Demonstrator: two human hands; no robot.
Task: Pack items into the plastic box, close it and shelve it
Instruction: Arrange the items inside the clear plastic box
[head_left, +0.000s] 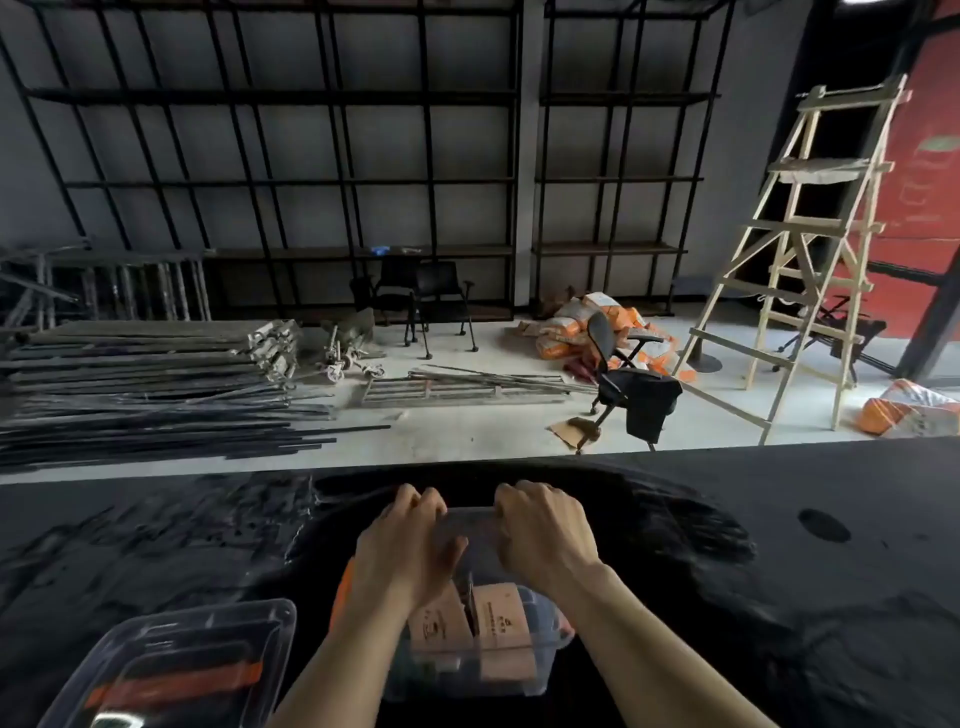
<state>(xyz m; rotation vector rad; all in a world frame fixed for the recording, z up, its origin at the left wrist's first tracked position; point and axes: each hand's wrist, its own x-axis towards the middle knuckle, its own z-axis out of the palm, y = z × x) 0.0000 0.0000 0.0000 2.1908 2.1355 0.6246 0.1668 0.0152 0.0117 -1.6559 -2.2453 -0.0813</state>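
Observation:
A clear plastic box (511, 670) sits on the black table (779, 597) just in front of me, with tan paper-wrapped items (498, 623) visible inside. A transparent lid (470, 519) lies over the box. My left hand (410, 551) and my right hand (545, 530) both rest on the lid's far part, fingers curled over its far edge. An orange latch (340, 592) shows at the box's left side, partly hidden by my left forearm.
A second clear lidded box with an orange handle (176, 670) stands at the near left of the table. Beyond the table are black wall shelves (332, 182), metal bars (156, 395), chairs (628, 384) and a wooden ladder (800, 249).

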